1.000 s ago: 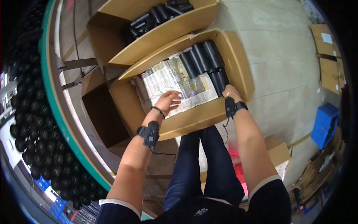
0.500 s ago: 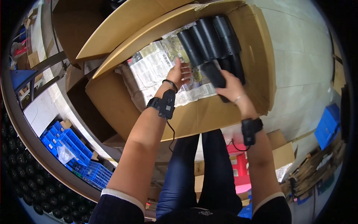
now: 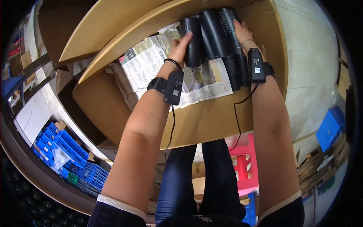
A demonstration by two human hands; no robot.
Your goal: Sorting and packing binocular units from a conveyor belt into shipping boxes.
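Several black cylinders lie side by side in a large open cardboard box point(image 3: 215, 123), on sheets of printed newspaper point(image 3: 147, 68). My left hand point(image 3: 179, 49) is closed against the leftmost black cylinder point(image 3: 193, 45), its thumb on the upper surface and its other fingers mostly hidden. At the row's far right end, my right hand point(image 3: 244, 34) rests on a perforated black cylinder point(image 3: 228, 28), thumb along its edge and fingers curled beside it. Between them lies another black cylinder point(image 3: 213, 32). Nearer my right wrist, more dark cylinders point(image 3: 231, 73) form a second row, partly hidden by my forearm.
The box's raised flap point(image 3: 113, 26) stands at the far left. Blue plastic crates point(image 3: 70, 147) are stacked at the lower left, beside a rail. A pink stool point(image 3: 245, 166) is beneath the box, near my legs. Flattened cardboard point(image 3: 317, 170) lies at the right.
My right hand has moved up to the far right end of the row and no longer carries the separate black piece. My left hand has gone from spread above the newspaper to the leftmost cylinder.
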